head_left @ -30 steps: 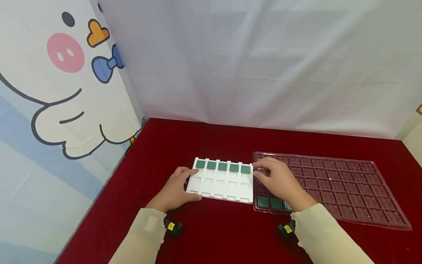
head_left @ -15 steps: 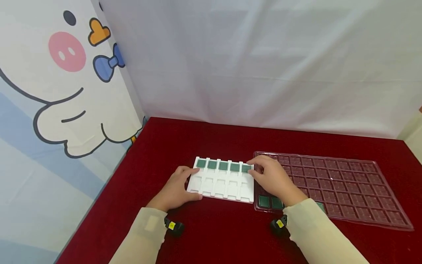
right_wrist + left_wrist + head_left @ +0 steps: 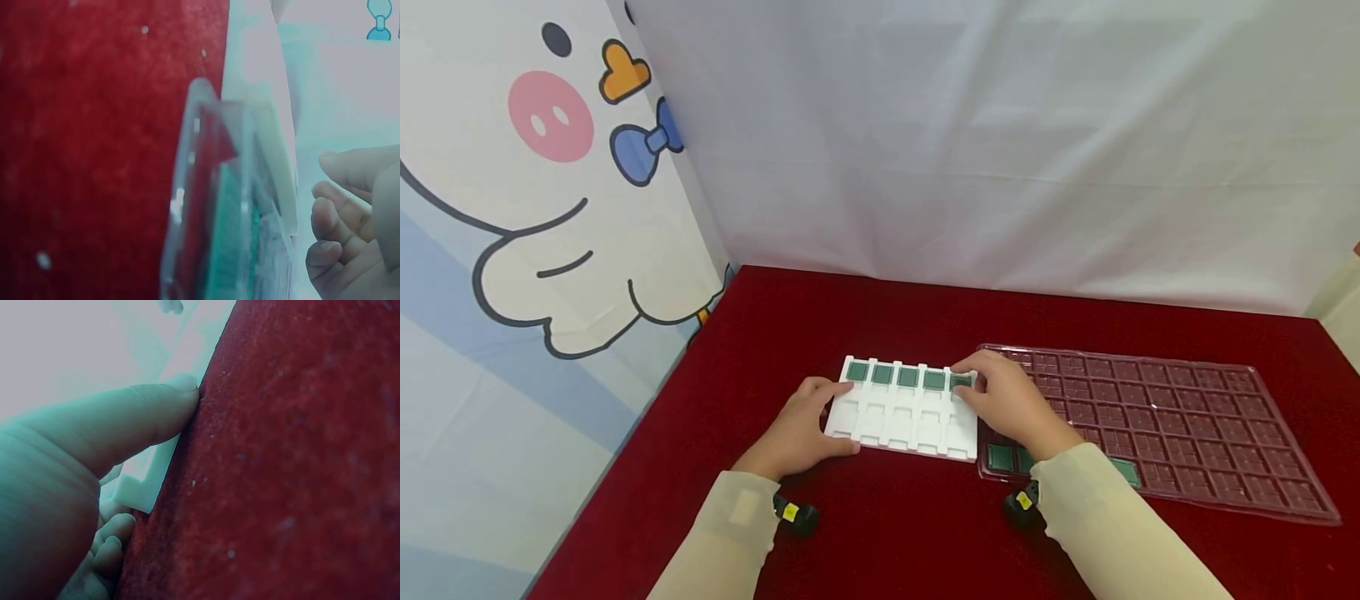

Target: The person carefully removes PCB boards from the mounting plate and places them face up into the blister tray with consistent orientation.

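Observation:
A white slotted tray (image 3: 898,421) lies on the red cloth, with green square chips (image 3: 882,374) in its far row and bare pockets in its near row. My left hand (image 3: 797,433) grips the tray's left end, thumb along the near edge; the left wrist view shows that thumb (image 3: 144,415) pressing the rim. At the right end of the far row, thumb and index finger of my right hand (image 3: 1007,400) pinch the last green chip (image 3: 961,381) by its near and far edges. In the right wrist view the right fingers (image 3: 328,215) are curled, the chip hidden.
A large clear plastic tray (image 3: 1172,417) with many pockets lies to the right, close beside the white tray. Green chips (image 3: 1000,457) sit in its front row, partly covered by the right forearm. A white curtain (image 3: 1000,167) hangs behind the table.
My right hand has moved left from the white tray's right edge onto the last chip in the far row. The left hand and the white tray have stayed in place.

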Available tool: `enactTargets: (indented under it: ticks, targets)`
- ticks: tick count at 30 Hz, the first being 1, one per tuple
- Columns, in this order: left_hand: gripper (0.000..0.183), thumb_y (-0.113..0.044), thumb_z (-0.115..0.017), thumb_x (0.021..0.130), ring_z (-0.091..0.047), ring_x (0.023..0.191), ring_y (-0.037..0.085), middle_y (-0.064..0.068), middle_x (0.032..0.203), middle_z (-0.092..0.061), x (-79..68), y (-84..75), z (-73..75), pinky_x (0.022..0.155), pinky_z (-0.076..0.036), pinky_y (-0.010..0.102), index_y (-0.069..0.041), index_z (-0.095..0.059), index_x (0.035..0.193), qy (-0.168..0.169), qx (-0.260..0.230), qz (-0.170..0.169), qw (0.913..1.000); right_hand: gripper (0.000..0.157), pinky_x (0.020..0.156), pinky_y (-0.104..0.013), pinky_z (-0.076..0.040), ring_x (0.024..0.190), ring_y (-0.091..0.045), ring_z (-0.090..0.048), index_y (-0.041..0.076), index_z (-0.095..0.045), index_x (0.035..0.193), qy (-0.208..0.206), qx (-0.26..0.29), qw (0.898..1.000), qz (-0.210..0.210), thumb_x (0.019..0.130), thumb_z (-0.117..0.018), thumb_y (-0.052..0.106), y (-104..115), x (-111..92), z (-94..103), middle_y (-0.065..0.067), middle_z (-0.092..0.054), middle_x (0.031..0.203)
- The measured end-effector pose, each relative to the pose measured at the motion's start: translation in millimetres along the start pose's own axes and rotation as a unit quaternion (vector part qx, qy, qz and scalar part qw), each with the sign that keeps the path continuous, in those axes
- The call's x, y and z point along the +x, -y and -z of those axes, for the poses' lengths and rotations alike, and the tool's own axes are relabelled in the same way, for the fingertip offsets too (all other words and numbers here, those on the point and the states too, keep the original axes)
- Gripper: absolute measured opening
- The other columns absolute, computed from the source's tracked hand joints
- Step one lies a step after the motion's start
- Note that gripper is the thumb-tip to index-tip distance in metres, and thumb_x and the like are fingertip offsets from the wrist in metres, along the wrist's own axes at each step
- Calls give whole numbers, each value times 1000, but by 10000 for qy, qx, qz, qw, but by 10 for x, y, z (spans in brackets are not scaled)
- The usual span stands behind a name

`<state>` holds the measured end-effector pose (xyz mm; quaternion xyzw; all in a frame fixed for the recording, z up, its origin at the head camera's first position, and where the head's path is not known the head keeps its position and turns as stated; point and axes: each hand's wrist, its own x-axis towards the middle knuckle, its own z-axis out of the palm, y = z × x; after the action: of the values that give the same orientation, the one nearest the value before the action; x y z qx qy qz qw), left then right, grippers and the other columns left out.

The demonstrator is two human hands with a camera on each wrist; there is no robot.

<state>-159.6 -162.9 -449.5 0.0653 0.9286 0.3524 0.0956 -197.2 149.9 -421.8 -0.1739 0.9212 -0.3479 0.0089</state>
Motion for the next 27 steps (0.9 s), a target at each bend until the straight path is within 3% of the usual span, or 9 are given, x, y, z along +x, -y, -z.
enactTargets:
  ticks: [9, 18, 27]
  targets:
    - [86, -25, -92, 78, -48, 121, 26, 6, 146, -44, 12, -3, -9, 100, -48, 44, -20, -50, 153, -9, 15, -11, 10000, 29, 68, -35, -45, 79, -18, -52, 11, -73, 124, 247, -159, 9993, -229, 95, -75, 16, -7, 27, -49, -3, -65, 111]
    - [86, -25, -93, 78, -48, 120, 26, 7, 146, -44, 8, -4, -9, 100, -48, 44, -19, -51, 152, -9, 33, -18, 10000, 29, 66, -35, -44, 76, -17, -51, 8, -73, 121, 253, -141, 9995, -158, 94, -76, 14, -36, 40, -61, -5, -65, 111]
    - [86, -25, -92, 78, -49, 119, 26, 7, 146, -44, 4, 1, -3, 99, -49, 44, -19, -50, 152, -1, 36, -20, 10000, 29, 72, -37, -47, 80, -19, -52, 7, -74, 121, 221, -290, 9987, -362, 93, -77, 14, -49, 50, -51, -7, -66, 115]
